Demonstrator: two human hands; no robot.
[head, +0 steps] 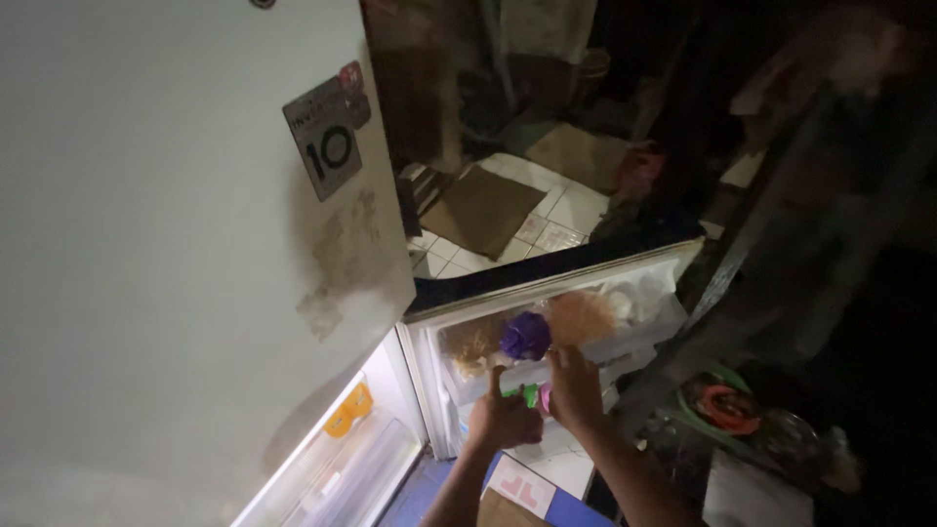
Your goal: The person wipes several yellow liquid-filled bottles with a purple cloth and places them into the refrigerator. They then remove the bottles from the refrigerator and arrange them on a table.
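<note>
- Green item [528, 394] sits low on the open fridge door's shelf [547, 371], between both hands; too small and blurred to say what it is.
- Left hand [503, 420] curled shut just beside the green item, seems to touch it, real grip can't be told.
- Right hand [574, 388] fingers spread flat against the shelf front, holding nothing visible.
- Pink bit [544, 398] peeks out under the right hand.
- Purple bag [526, 336] in the shelf above the hands, next to a brownish net bag [584, 317] and pale wrapped stuff [639, 298].
- Upper fridge door [185, 244] is white, closed, with a sticker [327, 127] and a scuffed patch.
- Lit fridge interior [342, 459] lower left, orange thing [348, 410] inside.
- Tiled floor [566, 210] with a brown mat [483, 207] beyond; dark clutter to the right.
</note>
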